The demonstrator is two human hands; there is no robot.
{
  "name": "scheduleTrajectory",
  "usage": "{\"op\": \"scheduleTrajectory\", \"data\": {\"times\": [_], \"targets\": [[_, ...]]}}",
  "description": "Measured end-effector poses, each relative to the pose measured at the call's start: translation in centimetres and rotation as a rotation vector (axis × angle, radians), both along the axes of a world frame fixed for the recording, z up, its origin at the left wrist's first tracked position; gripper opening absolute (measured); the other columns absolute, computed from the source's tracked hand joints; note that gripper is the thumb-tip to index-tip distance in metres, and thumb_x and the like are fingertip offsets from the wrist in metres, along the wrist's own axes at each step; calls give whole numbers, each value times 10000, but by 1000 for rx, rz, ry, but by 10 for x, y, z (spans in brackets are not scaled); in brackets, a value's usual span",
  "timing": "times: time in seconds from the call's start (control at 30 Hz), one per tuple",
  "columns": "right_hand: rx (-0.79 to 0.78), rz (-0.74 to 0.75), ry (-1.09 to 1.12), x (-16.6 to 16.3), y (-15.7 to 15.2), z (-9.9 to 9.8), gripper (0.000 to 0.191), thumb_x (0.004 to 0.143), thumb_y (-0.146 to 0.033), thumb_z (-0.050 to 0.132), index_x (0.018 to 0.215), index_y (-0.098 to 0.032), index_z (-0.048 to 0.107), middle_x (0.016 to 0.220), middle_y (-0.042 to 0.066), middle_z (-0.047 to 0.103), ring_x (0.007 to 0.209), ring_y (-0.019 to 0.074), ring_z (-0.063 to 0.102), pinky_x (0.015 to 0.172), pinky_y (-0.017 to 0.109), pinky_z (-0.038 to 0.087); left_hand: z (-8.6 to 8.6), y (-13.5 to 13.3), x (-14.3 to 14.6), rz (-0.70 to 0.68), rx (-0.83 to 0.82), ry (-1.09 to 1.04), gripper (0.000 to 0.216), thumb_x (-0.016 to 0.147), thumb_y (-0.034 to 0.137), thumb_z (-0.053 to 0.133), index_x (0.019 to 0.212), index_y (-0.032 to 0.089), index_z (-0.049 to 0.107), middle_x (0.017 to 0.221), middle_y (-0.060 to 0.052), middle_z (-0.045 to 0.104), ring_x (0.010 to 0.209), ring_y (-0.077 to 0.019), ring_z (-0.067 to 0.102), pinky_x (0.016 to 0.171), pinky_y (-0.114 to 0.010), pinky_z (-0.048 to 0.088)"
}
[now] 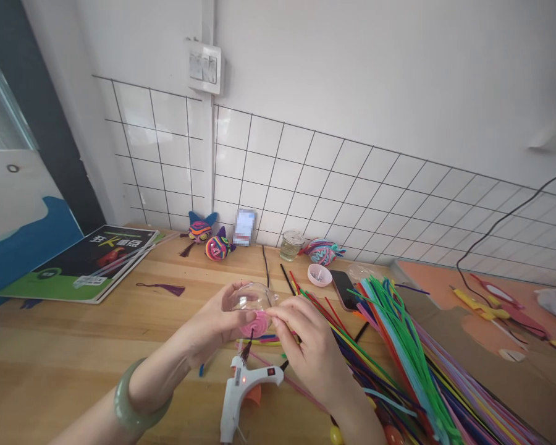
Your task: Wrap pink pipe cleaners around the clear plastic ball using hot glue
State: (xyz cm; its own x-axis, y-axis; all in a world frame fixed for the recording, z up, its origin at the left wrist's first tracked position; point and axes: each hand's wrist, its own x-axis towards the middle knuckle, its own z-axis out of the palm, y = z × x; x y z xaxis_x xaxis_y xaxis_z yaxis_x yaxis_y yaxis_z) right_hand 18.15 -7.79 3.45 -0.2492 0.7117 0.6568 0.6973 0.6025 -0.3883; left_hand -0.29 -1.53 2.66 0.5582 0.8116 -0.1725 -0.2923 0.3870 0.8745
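My left hand [213, 324] and my right hand [310, 346] meet above the wooden table [74, 346]. Together they pinch a clear plastic half-sphere [252, 295] with a pink coiled pipe-cleaner disc [256, 324] pressed under it. A dark tassel [247, 351] dangles from the disc. My left wrist wears a green jade bangle [136, 402]. A white glue gun [241, 392] lies on the table just beneath my hands.
A big pile of coloured pipe cleaners [398, 352] spreads at the right. A phone [345, 289], a pink dish [319, 275], a glass jar [291, 245], colourful pipe-cleaner figures [210, 238], a purple tassel [164, 287] and a book [83, 262] lie farther back.
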Motion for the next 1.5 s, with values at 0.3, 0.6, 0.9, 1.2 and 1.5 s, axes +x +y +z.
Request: {"op": "scheduleTrajectory", "data": {"times": [0.3, 0.6, 0.9, 1.2, 1.5], "targets": [[-13, -4, -23, 0, 0, 0, 239, 947, -62, 474, 1021, -178, 669, 891, 81, 633, 852, 220, 613, 751, 378, 550, 1, -1, -1, 42, 3, 57, 652, 593, 330, 888, 1145, 244, 552, 1285, -96, 539, 1021, -235, 595, 781, -346, 494], [18, -23, -77, 0, 2, -5, 293, 949, -71, 457, 1074, -201, 689, 868, 73, 622, 842, 214, 614, 740, 372, 565, -3, 0, 1, 20, -1, 17, 598, 625, 312, 861, 1133, 240, 552, 1276, -95, 551, 1009, -228, 596, 814, -363, 476], [49, -13, -98, 3, 2, -4, 338, 929, -34, 470, 1117, -190, 704, 875, 80, 620, 861, 211, 624, 773, 373, 575, -1, 2, -1, -58, 6, -66, 504, 705, 229, 829, 1139, 225, 571, 1255, -86, 583, 995, -195, 606, 846, -338, 493], [63, -10, -116, 2, 2, -5, 337, 905, -8, 485, 1107, -160, 708, 874, 94, 621, 853, 219, 617, 755, 368, 570, -4, 0, 0, -23, -29, -97, 381, 782, 310, 785, 1106, 231, 600, 1160, -66, 650, 964, -189, 626, 822, -324, 496], [99, -10, -124, 2, 3, -7, 335, 905, -1, 489, 1109, -152, 708, 866, 90, 616, 849, 214, 614, 740, 349, 566, -2, 0, 1, -21, -26, -63, 490, 740, 278, 824, 1152, 211, 567, 1236, -87, 600, 991, -198, 630, 834, -331, 511]]}}
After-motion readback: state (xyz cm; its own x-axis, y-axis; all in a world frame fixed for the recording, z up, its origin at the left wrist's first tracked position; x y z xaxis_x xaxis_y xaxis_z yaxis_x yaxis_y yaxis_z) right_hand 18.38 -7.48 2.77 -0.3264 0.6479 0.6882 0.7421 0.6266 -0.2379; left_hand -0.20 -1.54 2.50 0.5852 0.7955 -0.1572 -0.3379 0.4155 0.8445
